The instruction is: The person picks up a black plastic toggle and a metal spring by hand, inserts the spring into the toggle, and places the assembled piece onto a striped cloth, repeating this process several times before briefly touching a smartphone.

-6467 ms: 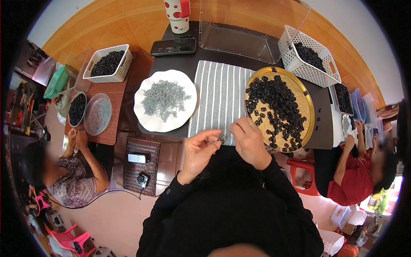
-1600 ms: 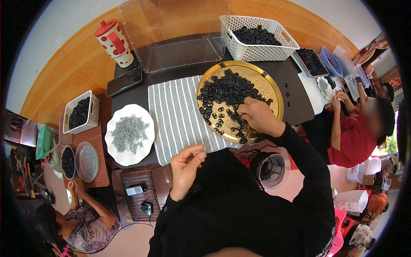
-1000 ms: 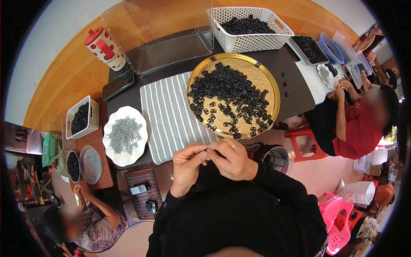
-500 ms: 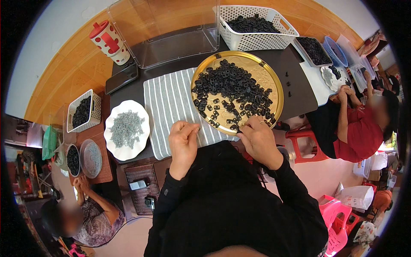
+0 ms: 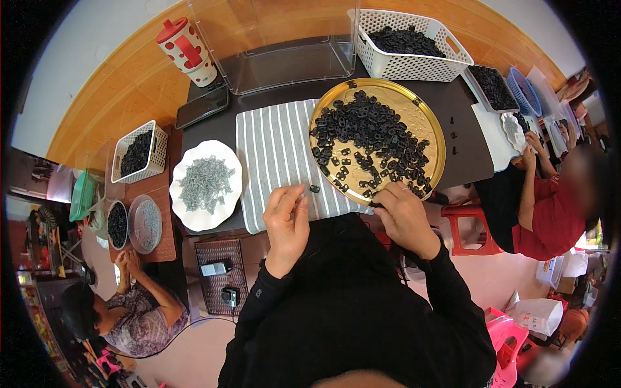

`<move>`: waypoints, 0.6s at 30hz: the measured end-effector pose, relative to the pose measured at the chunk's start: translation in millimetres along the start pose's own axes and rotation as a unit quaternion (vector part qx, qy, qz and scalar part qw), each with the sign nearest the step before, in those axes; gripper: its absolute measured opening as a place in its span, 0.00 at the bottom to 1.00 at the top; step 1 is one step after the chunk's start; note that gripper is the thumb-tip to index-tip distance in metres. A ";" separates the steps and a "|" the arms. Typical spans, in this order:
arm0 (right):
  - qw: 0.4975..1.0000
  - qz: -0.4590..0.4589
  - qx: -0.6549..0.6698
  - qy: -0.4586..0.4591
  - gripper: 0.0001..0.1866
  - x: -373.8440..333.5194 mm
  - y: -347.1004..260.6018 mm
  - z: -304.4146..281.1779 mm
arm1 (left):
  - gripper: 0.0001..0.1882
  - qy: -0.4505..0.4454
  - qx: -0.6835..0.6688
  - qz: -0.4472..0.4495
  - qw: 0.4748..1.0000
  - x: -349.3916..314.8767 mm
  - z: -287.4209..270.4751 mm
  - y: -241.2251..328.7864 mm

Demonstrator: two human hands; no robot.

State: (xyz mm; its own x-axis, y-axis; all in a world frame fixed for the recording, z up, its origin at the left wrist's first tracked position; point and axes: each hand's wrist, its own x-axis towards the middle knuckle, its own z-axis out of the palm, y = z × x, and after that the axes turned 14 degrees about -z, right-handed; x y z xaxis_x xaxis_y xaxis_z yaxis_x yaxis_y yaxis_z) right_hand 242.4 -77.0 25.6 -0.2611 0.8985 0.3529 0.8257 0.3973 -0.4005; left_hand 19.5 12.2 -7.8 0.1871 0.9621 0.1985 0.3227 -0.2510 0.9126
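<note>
My left hand (image 5: 286,223) hovers over the near edge of the grey-and-white striped cloth (image 5: 275,149), thumb and fingers apart. Just right of its fingertips a small black plastic piece with holes (image 5: 314,189) lies on the cloth. At the near rim of a round gold tray (image 5: 428,107), my right hand (image 5: 407,220) has thumb and fingers pinched together on a small black piece (image 5: 375,204), partly hidden by the fingers. The tray carries a heap of similar black pieces (image 5: 369,126), with loose ones spread toward its near side.
Left of the cloth, a scalloped white plate (image 5: 181,216) holds small grey clear parts. Behind stand a clear plastic box (image 5: 291,77), a phone (image 5: 202,107), a spotted tumbler (image 5: 187,55) and a white basket (image 5: 414,68) of black pieces. Two people sit at either side.
My left hand has gone from a pinch to spread fingers, and a black piece now lies on the cloth beside it. My right hand stays at the tray's near rim. The whole view has shifted slightly.
</note>
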 end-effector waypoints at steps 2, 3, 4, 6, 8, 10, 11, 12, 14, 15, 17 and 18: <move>0.998 -0.005 0.059 0.007 0.07 2.3 4.0 1.3 | 0.12 -0.003 -0.005 0.006 1.000 -1.7 1.2 2.3; 0.998 -0.005 0.059 0.007 0.07 3.1 6.5 2.5 | 0.12 -0.004 -0.008 0.012 1.000 -2.7 1.3 2.5; 0.996 -0.003 0.088 0.014 0.06 3.8 9.1 3.8 | 0.12 -0.005 -0.009 0.012 1.000 -3.4 2.1 2.1; 0.993 -0.001 0.116 0.020 0.05 2.4 12.0 6.5 | 0.11 -0.012 -0.028 0.015 0.999 -4.8 4.3 1.0; 0.975 0.057 0.206 0.064 0.03 0.3 13.6 8.1 | 0.11 -0.037 -0.044 0.001 0.998 -6.7 3.2 2.6; 0.952 0.107 0.273 0.083 0.03 1.6 8.5 6.1 | 0.12 -0.061 -0.059 -0.015 0.996 -9.4 3.9 4.8; 0.922 0.156 0.338 0.102 0.04 2.6 5.1 6.3 | 0.11 -0.101 -0.105 -0.031 0.989 -11.1 6.2 6.2; 0.922 0.156 0.338 0.102 0.04 3.8 2.0 8.6 | 0.11 -0.141 -0.150 -0.046 0.978 -12.2 8.1 8.3; 0.914 0.116 0.351 0.167 0.05 6.6 -6.5 14.9 | 0.10 -0.176 -0.210 -0.093 0.957 -16.4 13.3 19.3; 0.915 0.115 0.350 0.166 0.05 9.1 -10.9 20.0 | 0.10 -0.209 -0.270 -0.138 0.930 -17.9 16.6 25.7; 0.908 0.048 0.356 0.216 0.06 11.4 -20.6 34.6 | 0.09 -0.205 -0.313 -0.157 0.914 -22.2 20.5 26.0; 0.897 0.053 0.377 0.223 0.06 11.6 -27.4 40.4 | 0.09 -0.196 -0.298 -0.143 0.923 -23.8 19.4 19.2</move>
State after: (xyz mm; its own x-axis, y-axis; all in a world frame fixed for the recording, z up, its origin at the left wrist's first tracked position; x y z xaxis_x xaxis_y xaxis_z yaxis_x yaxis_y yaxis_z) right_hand 196.5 -69.9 6.5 0.1637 0.8408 0.5161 0.2174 0.4795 -0.8502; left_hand 39.3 -17.5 -1.9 0.5317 0.8386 -0.1186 -0.1356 0.2226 0.9654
